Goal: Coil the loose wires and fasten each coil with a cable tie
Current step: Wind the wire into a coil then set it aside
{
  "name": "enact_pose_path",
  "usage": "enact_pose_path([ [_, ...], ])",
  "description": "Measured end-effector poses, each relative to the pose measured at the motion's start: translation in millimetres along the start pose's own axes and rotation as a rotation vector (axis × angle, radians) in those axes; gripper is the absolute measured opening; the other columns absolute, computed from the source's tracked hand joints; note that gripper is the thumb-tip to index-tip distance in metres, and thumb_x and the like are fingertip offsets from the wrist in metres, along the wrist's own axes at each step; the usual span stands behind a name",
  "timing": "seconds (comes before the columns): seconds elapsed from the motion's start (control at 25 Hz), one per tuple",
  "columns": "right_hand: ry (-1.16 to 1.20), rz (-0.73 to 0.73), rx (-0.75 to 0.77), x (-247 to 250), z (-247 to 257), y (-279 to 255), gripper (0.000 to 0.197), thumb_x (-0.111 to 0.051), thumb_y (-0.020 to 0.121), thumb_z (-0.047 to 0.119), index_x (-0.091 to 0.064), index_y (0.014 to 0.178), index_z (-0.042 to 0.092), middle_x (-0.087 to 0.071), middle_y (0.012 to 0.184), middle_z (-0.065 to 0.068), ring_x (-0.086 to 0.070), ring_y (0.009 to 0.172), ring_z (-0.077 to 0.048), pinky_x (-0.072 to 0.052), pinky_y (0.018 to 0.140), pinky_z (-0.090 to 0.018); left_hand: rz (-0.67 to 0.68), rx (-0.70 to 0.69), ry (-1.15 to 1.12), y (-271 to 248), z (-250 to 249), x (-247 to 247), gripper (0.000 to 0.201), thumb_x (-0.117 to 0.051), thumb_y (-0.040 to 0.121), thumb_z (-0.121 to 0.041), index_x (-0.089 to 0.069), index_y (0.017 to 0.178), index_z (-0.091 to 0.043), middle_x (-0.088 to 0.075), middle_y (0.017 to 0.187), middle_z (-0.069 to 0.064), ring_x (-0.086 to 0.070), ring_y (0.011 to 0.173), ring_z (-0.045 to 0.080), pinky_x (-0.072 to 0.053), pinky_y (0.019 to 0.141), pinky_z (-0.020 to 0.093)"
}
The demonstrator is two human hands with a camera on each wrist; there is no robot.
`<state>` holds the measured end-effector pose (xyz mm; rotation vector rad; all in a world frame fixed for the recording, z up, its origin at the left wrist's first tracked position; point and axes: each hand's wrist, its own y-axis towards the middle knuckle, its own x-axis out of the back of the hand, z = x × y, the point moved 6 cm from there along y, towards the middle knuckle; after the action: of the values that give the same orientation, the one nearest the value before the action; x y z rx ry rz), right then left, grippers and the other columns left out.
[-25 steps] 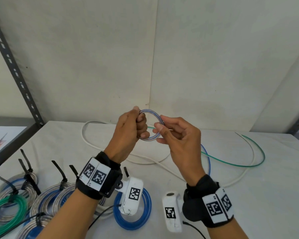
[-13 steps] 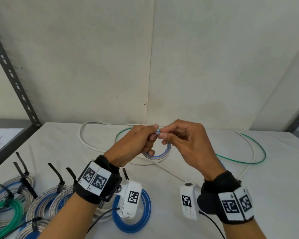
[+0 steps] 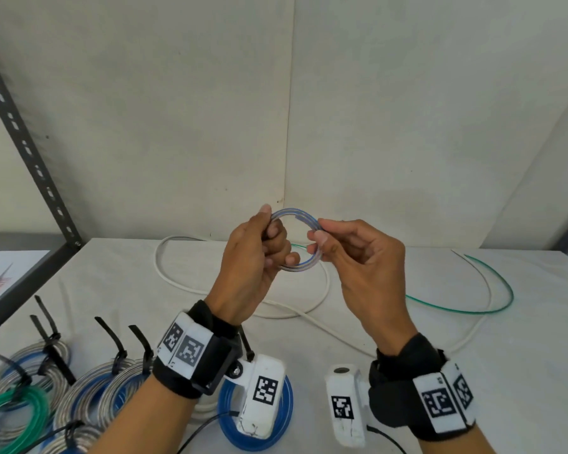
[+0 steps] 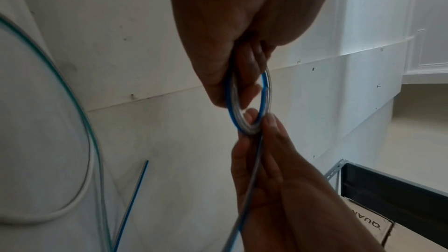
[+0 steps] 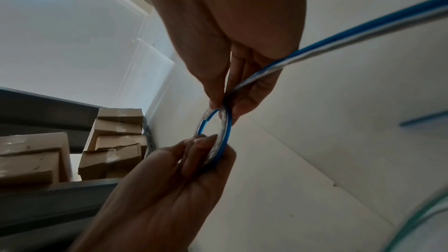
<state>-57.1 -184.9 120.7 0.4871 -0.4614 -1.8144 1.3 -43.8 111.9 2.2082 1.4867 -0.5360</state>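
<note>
While our left hand (image 3: 254, 257) pinches the blue-and-clear coil (image 3: 300, 240) above the desk (image 3: 473, 371), our right hand (image 3: 358, 257) (also pinching it) should feed each turn flat and snug.

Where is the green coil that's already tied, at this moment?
In the head view the green coil lies at the table's near left corner, beside the silver-and-blue tied coils, left of the left hand.
</note>
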Motion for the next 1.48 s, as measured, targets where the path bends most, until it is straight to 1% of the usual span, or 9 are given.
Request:
enact_pose_path([
  [0.2, -0.315, 0.28, 0.034, 10.6, 3.6, 4.8, 0.014, -0.073, 0.092, 0.008, -0.079, 0.098, 0.019, -0.077, 0.087, 0.002, -0.074, 0.076, -0.017, -0.056, 0.072, -0.025, 0.19, 0.164, 0.513, -5.4, 11.2, -1.5, 0.053, -0.035, 0.109, -0.037, -0.05, 0.067, -0.007, -0.03, 0.049, 0.002, -0.031, 0.042, 0.018, -0.06, 0.076, 0.039],
  [0.32, -0.383, 0.343, 0.064, 6.1, 3.6, 3.0, 0.012, -0.073, 0.092, 0.01, -0.079, 0.1, 0.016, -0.077, 0.086, 0.006, -0.072, 0.077, -0.018, -0.056, 0.076, -0.025, 0.257, 0.103, 0.642, -9.8, 11.6, -5.2, 0.049, -0.038, 0.107, -0.04, -0.046, 0.068, -0.011, -0.027, 0.055, -0.006, -0.027, 0.048, 0.012, -0.057, 0.071, 0.031],
  [0.48, -0.254, 0.172, 0.042, 16.1, 4.5, 7.3, 0.009, -0.077, 0.087, 0.011, -0.078, 0.094, 0.017, -0.078, 0.084, 0.004, -0.075, 0.079, -0.013, -0.055, 0.071, -0.022, 0.191, 0.003, 0.557, -4.4, 4.2, -2.4, 0.044, -0.038, 0.108, -0.036, -0.038, 0.07, -0.013, -0.019, 0.062, -0.005, -0.019, 0.057, 0.017, -0.042, 0.059, 0.028],
  [0.64, 0.013, 0.139, -0.057, 2.0, 1.9, 2.0, 0.015, -0.074, 0.083, 0.016, -0.073, 0.098, 0.011, -0.079, 0.088, -0.008, -0.077, 0.081, -0.026, -0.061, 0.071, -0.033, 0.167, -0.007, 0.294, -3.9, -2.0, -2.7, 0.044, -0.036, 0.107, -0.04, -0.034, 0.069, -0.017, -0.011, 0.064, -0.001, -0.015, 0.054, 0.016, -0.034, 0.054, 0.027],
  [0.8, 0.031, 0.087, -0.016, 2.6, 3.2, 4.0, 0.018, -0.071, 0.084, 0.015, -0.073, 0.101, 0.01, -0.079, 0.089, -0.009, -0.076, 0.075, -0.029, -0.061, 0.073, -0.034, 0.216, -0.074, 0.398, -6.1, -7.8, -1.3, 0.047, -0.04, 0.101, -0.043, -0.055, 0.079, -0.005, -0.035, 0.057, 0.002, -0.037, 0.052, 0.018, -0.053, 0.066, 0.03],
  [0.88, -0.002, 0.108, -0.015, 11.5, 5.4, 7.9, 0.016, -0.071, 0.085, 0.012, -0.073, 0.1, 0.01, -0.079, 0.088, -0.008, -0.076, 0.075, -0.026, -0.06, 0.073, -0.029, 0.262, -0.149, 0.597, -9.3, -15.0, -1.7, 0.042, -0.047, 0.099, -0.035, -0.066, 0.094, 0.003, -0.062, 0.067, 0.012, -0.064, 0.064, 0.026, -0.058, 0.074, 0.033],
  [0.96, -0.074, 0.154, -0.01, 18.0, 6.2, 9.5, 0.013, -0.071, 0.088, 0.005, -0.074, 0.1, 0.01, -0.079, 0.087, -0.007, -0.076, 0.076, -0.024, -0.059, 0.074, -0.027, 0.27, -0.159, 0.683, -11.5, -17.2, -0.6, 0.035, -0.052, 0.099, -0.026, -0.069, 0.101, 0.004, -0.072, 0.078, 0.019, -0.073, 0.077, 0.032, -0.06, 0.074, 0.032],
  [1.12, -0.131, 0.154, 0.026, 18.3, 7.0, 10.1, 0.014, -0.071, 0.091, 0.003, -0.074, 0.101, 0.013, -0.079, 0.088, -0.005, -0.077, 0.079, -0.023, -0.059, 0.077, -0.031, 0.247, -0.17, 0.678, -11.7, -18.2, -0.8, 0.029, -0.052, 0.102, -0.015, -0.069, 0.097, 0.008, -0.073, 0.08, 0.025, -0.074, 0.072, 0.025, -0.059, 0.068, 0.027],
  [1.48, -0.016, -0.049, 0.028, 1.4, 2.0, -2.1, 0.012, -0.068, 0.095, 0.007, -0.073, 0.104, 0.012, -0.077, 0.095, -0.007, -0.076, 0.092, -0.022, -0.062, 0.081, -0.039, 0.16, -0.285, 0.609, -8.7, -25.9, 7.4, 0.028, -0.052, 0.104, -0.016, -0.065, 0.093, 0.006, -0.07, 0.073, 0.018, -0.074, 0.07, 0.034, -0.061, 0.067, 0.037],
])
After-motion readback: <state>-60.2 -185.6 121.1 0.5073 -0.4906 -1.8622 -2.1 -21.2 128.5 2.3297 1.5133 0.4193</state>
